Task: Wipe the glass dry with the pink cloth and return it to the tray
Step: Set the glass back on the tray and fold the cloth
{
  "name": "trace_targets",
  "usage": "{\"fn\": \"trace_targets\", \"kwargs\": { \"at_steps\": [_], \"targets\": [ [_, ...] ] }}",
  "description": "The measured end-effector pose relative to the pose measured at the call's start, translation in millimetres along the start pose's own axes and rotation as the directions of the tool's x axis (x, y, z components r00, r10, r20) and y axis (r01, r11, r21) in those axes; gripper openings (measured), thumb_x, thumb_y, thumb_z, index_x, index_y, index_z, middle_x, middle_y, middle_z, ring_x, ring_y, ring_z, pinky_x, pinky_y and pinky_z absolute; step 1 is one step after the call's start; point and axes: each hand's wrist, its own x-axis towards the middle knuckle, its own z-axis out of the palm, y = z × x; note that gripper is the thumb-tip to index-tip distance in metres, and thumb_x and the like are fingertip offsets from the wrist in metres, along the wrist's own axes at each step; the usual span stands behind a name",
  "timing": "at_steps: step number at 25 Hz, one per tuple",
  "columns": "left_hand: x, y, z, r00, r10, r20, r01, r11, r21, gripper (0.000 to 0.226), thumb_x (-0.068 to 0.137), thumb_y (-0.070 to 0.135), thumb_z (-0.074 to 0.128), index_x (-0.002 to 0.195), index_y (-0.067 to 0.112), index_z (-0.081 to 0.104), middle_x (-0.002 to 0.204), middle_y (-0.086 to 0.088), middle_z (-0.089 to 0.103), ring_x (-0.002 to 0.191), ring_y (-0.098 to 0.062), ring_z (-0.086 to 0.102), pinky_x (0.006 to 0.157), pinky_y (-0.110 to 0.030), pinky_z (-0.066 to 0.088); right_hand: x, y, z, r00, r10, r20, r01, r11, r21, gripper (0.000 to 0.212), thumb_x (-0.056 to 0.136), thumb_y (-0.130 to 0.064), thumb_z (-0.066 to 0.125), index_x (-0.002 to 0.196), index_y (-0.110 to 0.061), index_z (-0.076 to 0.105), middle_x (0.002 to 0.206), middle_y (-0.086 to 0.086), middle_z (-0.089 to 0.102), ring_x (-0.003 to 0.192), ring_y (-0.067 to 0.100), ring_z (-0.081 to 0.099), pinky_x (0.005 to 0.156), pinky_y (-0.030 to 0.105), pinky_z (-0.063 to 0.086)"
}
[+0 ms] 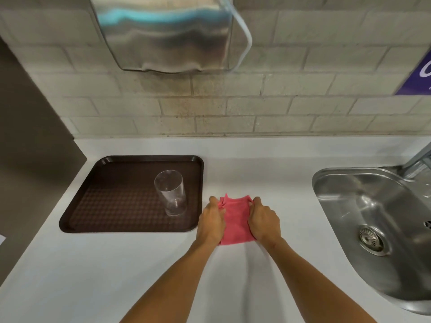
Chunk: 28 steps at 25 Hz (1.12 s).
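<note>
A clear glass [171, 192] stands upright on the right part of the brown tray [107, 206], which lies on the white counter at the left. Just right of the tray, the pink cloth [235, 217] lies on the counter. My left hand [211, 221] pinches the cloth's left edge and my right hand [263, 220] pinches its right edge. Both hands are apart from the glass, a short way to its right.
A steel sink [373, 220] with a drain is set into the counter at the right, a tap above it. A metal dispenser [168, 33] hangs on the tiled wall above. A grey panel borders the counter at the left.
</note>
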Motion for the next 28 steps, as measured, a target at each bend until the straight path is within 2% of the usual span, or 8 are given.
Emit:
{"fn": "trace_targets", "kwargs": {
  "at_steps": [3, 6, 9, 12, 16, 18, 22, 28],
  "targets": [
    [3.0, -3.6, 1.5, 0.998, 0.049, -0.043, -0.048, 0.999, 0.018, 0.036, 0.108, 0.021, 0.06, 0.139, 0.011, 0.047, 0.134, -0.012, 0.061, 0.117, -0.036, 0.068, 0.095, -0.049, 0.057, 3.1, -0.1, 0.5, 0.999, -0.002, -0.036, -0.002, 0.993, -0.12, 0.031, 0.111, -0.034, 0.032, 0.123, -0.012, 0.049, 0.113, 0.012, 0.069, 0.099, 0.038, 0.068, 0.082, 0.043, 0.055],
    [-1.2, -5.9, -3.3, 0.967, 0.254, -0.018, -0.245, 0.948, 0.203, 0.055, 0.104, 0.038, 0.063, 0.152, 0.017, 0.048, 0.154, -0.004, 0.048, 0.141, -0.025, 0.05, 0.118, -0.042, 0.043, -6.7, 4.6, -6.0, 0.969, -0.193, -0.155, 0.154, 0.959, -0.237, 0.033, 0.105, -0.033, 0.047, 0.131, -0.014, 0.056, 0.123, 0.007, 0.06, 0.106, 0.03, 0.059, 0.085, 0.041, 0.051],
    [-0.6, -14.1, -1.3, 0.913, 0.337, 0.228, -0.407, 0.78, 0.475, 0.063, 0.105, 0.051, 0.051, 0.159, 0.02, 0.047, 0.169, -0.005, 0.042, 0.159, -0.023, 0.032, 0.132, -0.041, 0.014, -18.0, 14.4, -1.3, 0.911, -0.413, 0.021, 0.408, 0.889, -0.208, 0.038, 0.104, -0.031, 0.049, 0.138, -0.018, 0.06, 0.139, 0.004, 0.056, 0.122, 0.025, 0.056, 0.099, 0.037, 0.048],
    [6.4, -21.5, 2.9, 0.895, 0.278, 0.349, -0.437, 0.71, 0.553, 0.069, 0.111, 0.052, 0.039, 0.169, 0.016, 0.029, 0.179, -0.009, 0.023, 0.168, -0.025, 0.015, 0.134, -0.041, -0.001, -20.2, 20.1, 5.6, 0.904, -0.416, 0.104, 0.427, 0.894, -0.134, 0.043, 0.108, -0.036, 0.044, 0.147, -0.019, 0.053, 0.15, 0.003, 0.05, 0.137, 0.024, 0.051, 0.113, 0.037, 0.045],
    [30.9, -17.9, 0.1, 0.887, 0.261, 0.381, -0.446, 0.698, 0.561, 0.071, 0.113, 0.051, 0.034, 0.171, 0.013, 0.021, 0.181, -0.013, 0.014, 0.169, -0.028, 0.008, 0.134, -0.042, 0.002, 0.1, 16.2, 5.5, 0.928, -0.326, 0.18, 0.363, 0.902, -0.235, 0.057, 0.11, -0.045, 0.037, 0.159, -0.015, 0.038, 0.165, 0.013, 0.034, 0.155, 0.034, 0.03, 0.128, 0.045, 0.027],
    [46.0, -14.4, -2.2, 0.887, 0.254, 0.386, -0.448, 0.681, 0.579, 0.072, 0.114, 0.052, 0.033, 0.171, 0.011, 0.019, 0.181, -0.015, 0.011, 0.169, -0.03, 0.007, 0.134, -0.043, 0.004, 14.8, 12.6, 2.3, 0.927, -0.314, 0.203, 0.363, 0.885, -0.29, 0.064, 0.109, -0.048, 0.038, 0.162, -0.013, 0.032, 0.17, 0.017, 0.026, 0.158, 0.035, 0.023, 0.129, 0.045, 0.019],
    [69.6, -11.4, -3.5, 0.883, 0.242, 0.403, -0.453, 0.667, 0.592, 0.073, 0.114, 0.051, 0.034, 0.171, 0.01, 0.017, 0.181, -0.017, 0.011, 0.168, -0.031, 0.008, 0.134, -0.044, 0.006, 40.6, 6.0, -0.9, 0.921, -0.316, 0.227, 0.378, 0.865, -0.329, 0.068, 0.109, -0.051, 0.038, 0.163, -0.011, 0.03, 0.171, 0.018, 0.023, 0.158, 0.036, 0.022, 0.128, 0.047, 0.019],
    [99.3, -3.0, -5.7, 0.888, 0.245, 0.389, -0.445, 0.665, 0.6, 0.07, 0.113, 0.05, 0.039, 0.17, 0.012, 0.023, 0.18, -0.017, 0.017, 0.167, -0.033, 0.016, 0.134, -0.044, 0.01, 69.3, -1.3, -4.0, 0.921, -0.321, 0.221, 0.382, 0.856, -0.348, 0.065, 0.108, -0.05, 0.042, 0.16, -0.012, 0.035, 0.167, 0.017, 0.031, 0.155, 0.037, 0.028, 0.126, 0.049, 0.023]
  ]
}}
